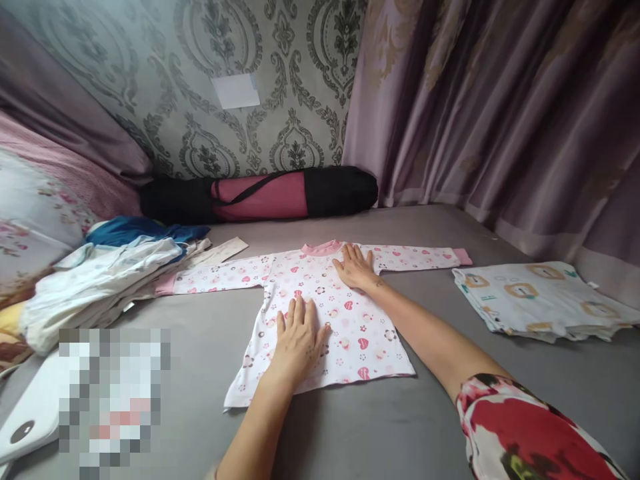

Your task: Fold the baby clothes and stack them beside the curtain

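A child's long-sleeved shirt [345, 347], white with pink hearts and small animal prints, lies flat with both sleeves stretched out sideways. Its collar and cuffs are pink, and the collar points away from me. My left hand [299, 333] rests palm down on the middle of the shirt's body, fingers spread. Near the collar, on the right shoulder area, my right hand [355, 267] lies flat with its fingers extended. Neither hand grips the cloth.
The shirt is on a grey sheet [200, 373]. To the left is a pile of clothes [110, 267]; a folded printed cloth [545, 297] sits at the right. A black and pink bag [265, 195] lies along the wall. A white phone-like object [40, 407] is at lower left, beside a blurred patch.
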The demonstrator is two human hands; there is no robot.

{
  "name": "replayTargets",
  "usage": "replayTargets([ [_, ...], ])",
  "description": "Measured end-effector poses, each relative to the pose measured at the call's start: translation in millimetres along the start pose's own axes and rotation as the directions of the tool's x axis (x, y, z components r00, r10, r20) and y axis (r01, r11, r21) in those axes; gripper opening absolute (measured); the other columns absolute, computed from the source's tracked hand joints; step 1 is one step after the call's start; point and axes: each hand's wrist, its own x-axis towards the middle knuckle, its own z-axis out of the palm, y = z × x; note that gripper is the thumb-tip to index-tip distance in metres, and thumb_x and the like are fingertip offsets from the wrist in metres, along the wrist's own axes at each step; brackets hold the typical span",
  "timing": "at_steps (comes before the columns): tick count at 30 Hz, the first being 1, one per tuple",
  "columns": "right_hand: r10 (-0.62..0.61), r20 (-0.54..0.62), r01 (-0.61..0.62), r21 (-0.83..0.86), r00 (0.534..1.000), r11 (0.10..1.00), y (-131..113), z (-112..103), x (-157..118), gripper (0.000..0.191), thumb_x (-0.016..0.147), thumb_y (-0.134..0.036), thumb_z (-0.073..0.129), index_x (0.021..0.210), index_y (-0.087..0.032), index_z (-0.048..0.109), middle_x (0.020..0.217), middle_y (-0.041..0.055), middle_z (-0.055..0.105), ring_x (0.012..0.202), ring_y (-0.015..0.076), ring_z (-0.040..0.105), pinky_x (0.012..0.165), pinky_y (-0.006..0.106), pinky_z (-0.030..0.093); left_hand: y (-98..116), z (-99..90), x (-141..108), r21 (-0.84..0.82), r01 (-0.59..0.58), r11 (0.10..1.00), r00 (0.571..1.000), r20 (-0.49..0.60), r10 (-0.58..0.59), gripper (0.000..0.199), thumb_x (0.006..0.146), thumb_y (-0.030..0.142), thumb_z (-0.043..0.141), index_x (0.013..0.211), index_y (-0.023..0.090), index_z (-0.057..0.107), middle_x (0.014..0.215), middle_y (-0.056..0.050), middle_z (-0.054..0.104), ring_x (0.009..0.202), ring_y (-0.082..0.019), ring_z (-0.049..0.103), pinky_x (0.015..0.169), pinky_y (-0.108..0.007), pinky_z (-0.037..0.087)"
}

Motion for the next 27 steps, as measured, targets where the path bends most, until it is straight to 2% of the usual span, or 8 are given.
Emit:
replayTargets([
  [6, 0.105, -0.027, -0.105, -0.010, 0.994, 0.994, 0.2, 3.3, 8.1, 0.072, 0.098, -0.051, 0.008, 0.155, -0.009, 0.015, 0.163, 0.0100, 0.006, 0.149, 0.0241, 0.002, 0.116, 0.060, 0.003, -0.4, 0.7, -1.4, 0.013, 0.003, 1.000, 1.000, -0.007, -0.003, 0.068, 0.099, 0.049, 0.030, 0.153, 0.009, 0.021, 0.161, -0.020, 0.011, 0.149, -0.034, 0.008, 0.116, -0.059, 0.017],
  [10, 0.123, -0.014, -0.123, -0.014, 0.992, 0.992, -0.5, 0.7, 10.0, 0.071, 0.098, -0.050, 0.009, 0.155, -0.009, 0.015, 0.163, 0.0109, 0.006, 0.149, 0.0247, 0.002, 0.115, 0.061, 0.004, 1.3, -4.2, -4.8, 0.008, 0.012, 1.000, 1.000, -0.003, -0.012, 0.068, 0.098, 0.048, 0.032, 0.153, 0.009, 0.022, 0.161, -0.020, 0.012, 0.149, -0.035, 0.009, 0.116, -0.060, 0.016],
  [14, 0.126, -0.077, -0.128, -0.021, 0.989, 0.992, -15.6, -3.1, 0.3, 0.067, 0.098, -0.043, 0.019, 0.153, -0.004, 0.021, 0.161, 0.0181, 0.010, 0.149, 0.0295, 0.006, 0.115, 0.061, 0.004, 3.3, -10.4, -7.7, -0.036, 0.031, 0.999, 1.000, 0.001, -0.031, 0.070, 0.097, 0.047, 0.034, 0.151, 0.003, 0.024, 0.159, -0.023, 0.012, 0.148, -0.035, 0.009, 0.117, -0.059, 0.016],
  [16, -0.012, -0.114, 0.008, -0.034, 0.993, 0.999, -32.3, -2.6, -11.0, 0.065, 0.098, -0.039, 0.021, 0.153, -0.002, 0.022, 0.161, 0.0195, 0.011, 0.149, 0.0294, 0.005, 0.117, 0.056, 0.001, 3.1, -12.1, -8.0, -0.065, 0.042, 0.997, 0.999, -0.005, -0.043, 0.076, 0.095, 0.050, 0.037, 0.150, -0.001, 0.025, 0.158, -0.026, 0.012, 0.148, -0.036, 0.009, 0.117, -0.057, 0.017],
  [18, -0.276, -0.038, 0.276, 0.010, 0.960, 0.961, -52.1, -0.4, -23.4, 0.064, 0.099, -0.039, 0.020, 0.154, -0.007, 0.023, 0.162, 0.0147, 0.011, 0.149, 0.0247, 0.004, 0.118, 0.050, 0.001, 2.0, -13.2, -7.6, -0.085, 0.062, 0.994, 0.998, -0.012, -0.063, 0.085, 0.091, 0.055, 0.043, 0.149, -0.004, 0.025, 0.157, -0.029, 0.012, 0.148, -0.038, 0.010, 0.117, -0.057, 0.018],
  [21, -0.597, 0.126, 0.583, 0.137, 0.792, 0.801, -78.8, 3.9, -34.1, 0.061, 0.100, -0.042, 0.016, 0.155, -0.017, 0.023, 0.162, 0.0068, 0.014, 0.149, 0.0191, 0.007, 0.120, 0.045, 0.003, -0.3, -14.6, -6.5, -0.099, 0.105, 0.990, 0.994, -0.012, -0.106, 0.096, 0.085, 0.059, 0.051, 0.149, -0.008, 0.022, 0.156, -0.031, 0.011, 0.147, -0.039, 0.009, 0.117, -0.057, 0.017],
  [23, -0.676, 0.159, 0.658, 0.156, 0.719, 0.736, -90.9, 6.1, -31.6, 0.059, 0.100, -0.041, 0.015, 0.155, -0.019, 0.024, 0.162, 0.0048, 0.016, 0.149, 0.0186, 0.008, 0.120, 0.044, 0.000, -1.4, -15.5, -5.4, -0.104, 0.132, 0.986, 0.991, -0.003, -0.133, 0.101, 0.084, 0.061, 0.052, 0.149, -0.008, 0.019, 0.156, -0.031, 0.009, 0.147, -0.039, 0.007, 0.117, -0.057, 0.014],
  [27, -0.690, 0.170, 0.677, 0.136, 0.703, 0.724, -102.4, 7.7, -8.7, 0.059, 0.100, -0.043, 0.016, 0.154, -0.021, 0.026, 0.162, 0.0035, 0.016, 0.149, 0.0205, 0.008, 0.120, 0.046, 0.001, -0.6, -16.6, -3.1, -0.122, 0.167, 0.978, 0.986, 0.045, -0.163, 0.105, 0.083, 0.065, 0.051, 0.150, -0.007, 0.016, 0.157, -0.029, 0.005, 0.147, -0.039, 0.003, 0.116, -0.061, 0.012],
])
